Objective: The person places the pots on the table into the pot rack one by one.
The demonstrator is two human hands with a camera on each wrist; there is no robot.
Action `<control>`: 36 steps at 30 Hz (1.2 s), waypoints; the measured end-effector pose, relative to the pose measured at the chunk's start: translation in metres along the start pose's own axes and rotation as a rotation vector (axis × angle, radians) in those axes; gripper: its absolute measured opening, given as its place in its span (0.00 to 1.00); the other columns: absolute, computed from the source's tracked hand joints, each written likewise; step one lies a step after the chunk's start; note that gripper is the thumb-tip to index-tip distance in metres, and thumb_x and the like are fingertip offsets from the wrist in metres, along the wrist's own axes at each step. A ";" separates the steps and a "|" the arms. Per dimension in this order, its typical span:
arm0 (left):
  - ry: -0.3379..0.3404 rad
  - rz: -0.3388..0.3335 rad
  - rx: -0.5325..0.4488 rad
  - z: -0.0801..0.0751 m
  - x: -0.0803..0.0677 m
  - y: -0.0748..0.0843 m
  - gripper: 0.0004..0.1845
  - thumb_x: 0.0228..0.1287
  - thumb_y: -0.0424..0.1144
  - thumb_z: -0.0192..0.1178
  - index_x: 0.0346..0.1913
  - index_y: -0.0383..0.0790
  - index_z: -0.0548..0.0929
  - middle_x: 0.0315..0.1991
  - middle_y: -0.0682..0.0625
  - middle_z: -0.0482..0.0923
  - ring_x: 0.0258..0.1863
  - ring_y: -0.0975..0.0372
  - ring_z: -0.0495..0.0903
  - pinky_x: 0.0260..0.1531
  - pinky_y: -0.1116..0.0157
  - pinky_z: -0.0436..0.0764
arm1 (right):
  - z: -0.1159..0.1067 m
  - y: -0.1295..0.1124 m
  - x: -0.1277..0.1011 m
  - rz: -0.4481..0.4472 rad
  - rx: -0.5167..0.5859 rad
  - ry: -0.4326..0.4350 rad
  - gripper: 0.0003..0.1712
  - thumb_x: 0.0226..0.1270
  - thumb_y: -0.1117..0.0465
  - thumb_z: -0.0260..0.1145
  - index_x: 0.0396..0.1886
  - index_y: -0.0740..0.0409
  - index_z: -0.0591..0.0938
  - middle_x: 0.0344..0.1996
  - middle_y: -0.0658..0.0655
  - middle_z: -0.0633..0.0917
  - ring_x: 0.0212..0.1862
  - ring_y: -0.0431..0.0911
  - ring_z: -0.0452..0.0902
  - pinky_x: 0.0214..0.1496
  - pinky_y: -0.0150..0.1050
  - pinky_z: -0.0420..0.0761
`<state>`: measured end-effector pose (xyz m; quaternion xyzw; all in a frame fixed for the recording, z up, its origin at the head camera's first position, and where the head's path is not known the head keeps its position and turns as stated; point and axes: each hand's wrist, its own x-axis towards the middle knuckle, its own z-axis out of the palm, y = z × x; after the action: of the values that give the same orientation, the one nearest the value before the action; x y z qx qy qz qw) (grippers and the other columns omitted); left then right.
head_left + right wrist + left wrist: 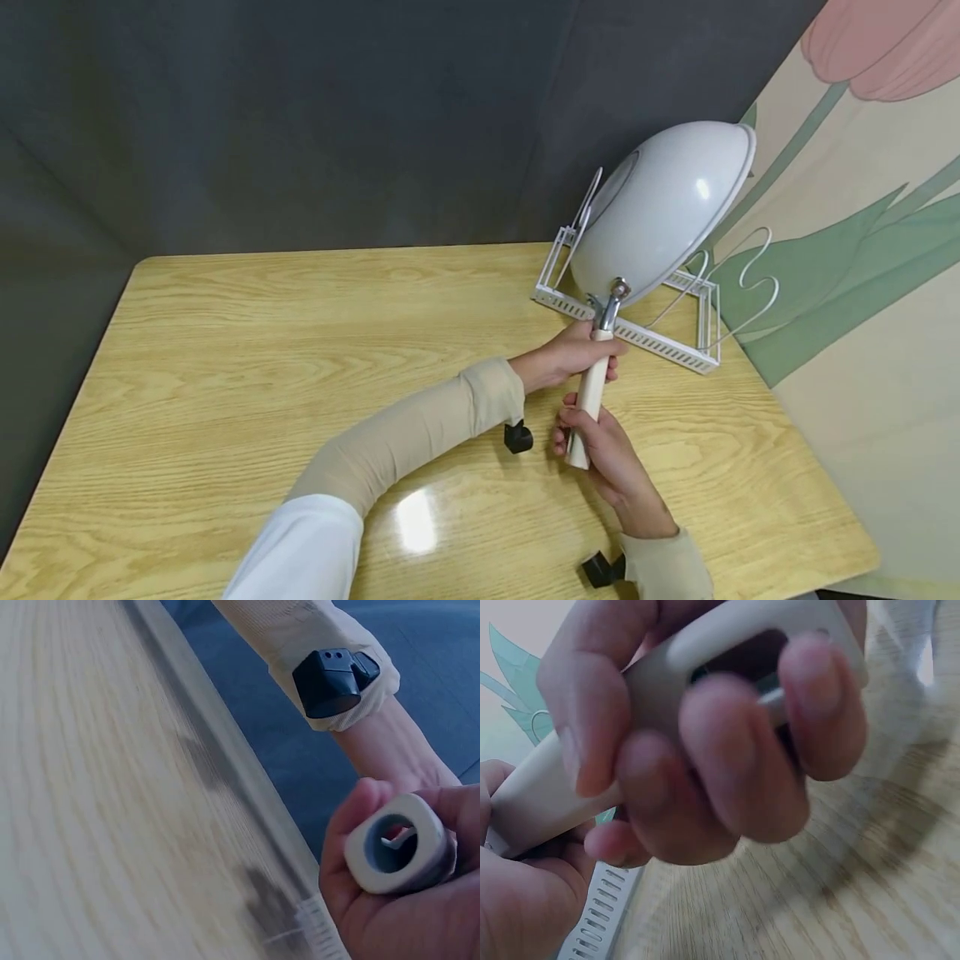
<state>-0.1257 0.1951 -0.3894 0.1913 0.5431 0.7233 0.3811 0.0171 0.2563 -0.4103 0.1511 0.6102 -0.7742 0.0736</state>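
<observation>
A white wok point(660, 208) stands tilted on its side in the white rack point(663, 347), its rounded underside toward the left. Its cream handle point(591, 390) points down toward the person, joined to the pan by a metal bracket point(611, 312). With fingers and thumb round the upper handle, the left hand point(570, 354) holds it just below that bracket. Lower down, the right hand point(609, 450) grips the handle near its free end. The left wrist view shows the right fingers point(739, 761) curled over the slotted end. From the right wrist view, the handle's hollow end point(356, 859) is visible.
The rack has wavy wire dividers point(757, 258) on its right side and more wire at its left. A wooden table point(300, 333) lies underneath. Behind is a dark curtain point(337, 125), and a flower-patterned wall covering point(847, 275) borders the right side.
</observation>
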 end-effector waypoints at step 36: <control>-0.120 0.079 1.176 -0.053 -0.078 0.034 0.32 0.77 0.53 0.56 0.76 0.44 0.65 0.64 0.48 0.76 0.58 0.61 0.77 0.53 0.63 0.77 | -0.005 -0.013 -0.005 -0.165 -0.477 0.048 0.21 0.82 0.64 0.53 0.66 0.72 0.67 0.58 0.70 0.78 0.54 0.49 0.80 0.54 0.36 0.80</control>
<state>-0.1243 0.0983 -0.3647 0.4311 0.8229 0.3022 0.2139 0.0190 0.2639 -0.3978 0.0973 0.7874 -0.6080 0.0294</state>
